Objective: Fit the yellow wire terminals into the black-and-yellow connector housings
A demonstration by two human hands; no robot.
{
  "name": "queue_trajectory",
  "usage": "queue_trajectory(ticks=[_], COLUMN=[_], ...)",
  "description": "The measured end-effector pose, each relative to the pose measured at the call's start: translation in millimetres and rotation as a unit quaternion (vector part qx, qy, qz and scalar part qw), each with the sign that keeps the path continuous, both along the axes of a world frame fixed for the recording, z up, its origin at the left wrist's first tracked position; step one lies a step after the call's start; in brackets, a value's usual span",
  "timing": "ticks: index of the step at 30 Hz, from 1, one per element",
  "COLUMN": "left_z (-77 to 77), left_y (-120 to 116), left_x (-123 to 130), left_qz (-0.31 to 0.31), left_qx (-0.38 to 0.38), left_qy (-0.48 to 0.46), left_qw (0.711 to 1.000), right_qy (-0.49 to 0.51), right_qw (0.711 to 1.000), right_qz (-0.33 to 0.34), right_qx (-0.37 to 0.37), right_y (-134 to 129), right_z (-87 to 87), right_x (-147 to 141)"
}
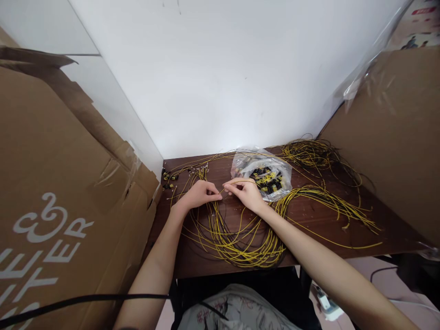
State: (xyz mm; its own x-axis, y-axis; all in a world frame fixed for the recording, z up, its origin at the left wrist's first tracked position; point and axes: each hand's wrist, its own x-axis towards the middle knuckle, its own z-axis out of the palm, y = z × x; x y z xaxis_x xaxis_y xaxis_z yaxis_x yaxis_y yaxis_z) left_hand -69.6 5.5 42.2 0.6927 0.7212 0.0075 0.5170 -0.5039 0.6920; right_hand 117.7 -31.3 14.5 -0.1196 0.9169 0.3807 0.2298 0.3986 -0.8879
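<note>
Both of my hands are pinched close together above the middle of the brown table. My left hand point(203, 194) holds a thin yellow wire between thumb and fingertips. Just to its right, my right hand point(244, 191) pinches a thin wire too; its exact end is too small to make out. Beneath them a large loop of yellow and black wires point(247, 259) lies on the table. Behind my right hand sits a clear plastic bag point(287, 172) holding several black and yellow small parts point(266, 178).
Tangled wires point(309, 153) lie at the back right, and wire ends point(357, 215) spread rightward. Small black and yellow pieces point(169, 175) sit at the back left. Cardboard boxes flank the table point(343, 238) on the left point(62, 151) and right point(398, 137), with a white wall behind.
</note>
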Motion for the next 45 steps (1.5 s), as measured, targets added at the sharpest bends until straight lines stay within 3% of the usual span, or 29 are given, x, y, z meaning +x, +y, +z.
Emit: queue_trajectory(ticks=[9, 12, 18, 23, 30, 38, 42, 45], left_z=[-0.5, -1.6, -1.1, -1.1, -4.8, -2.8, -3.7, -4.5], left_y=[0, 1, 1, 0, 1, 0, 0, 1], left_x=[0, -1, 0, 1, 1, 2, 2, 2], left_qz=[-0.016, -0.021, -0.021, -0.025, -0.020, -0.038, -0.047, -0.045], left_qx=[-0.005, -0.008, -0.005, -0.004, -0.001, -0.012, -0.011, -0.011], left_qy=[-0.002, -0.006, -0.005, -0.007, 0.006, -0.014, -0.014, -0.012], left_qw=[1.000, 1.000, 1.000, 1.000, 1.000, 0.999, 0.999, 0.999], right_qy=[0.157, 0.182, 0.067, 0.046, 0.110, 0.199, 0.212, 0.159], right_qw=[0.981, 0.978, 0.997, 0.998, 0.992, 0.972, 0.974, 0.984], right_qz=[-0.096, -0.080, 0.002, 0.013, -0.015, -0.117, -0.058, 0.012], right_qx=[-0.055, -0.061, -0.043, -0.043, -0.057, -0.037, -0.060, -0.084], right_y=[5, 6, 4, 3, 2, 8, 6, 5], right_z=[7.1, 7.7, 1.1, -2.8, 4.3, 11.6, 12.7, 10.6], right_x=[11, 11, 5, 2, 3, 16, 14, 9])
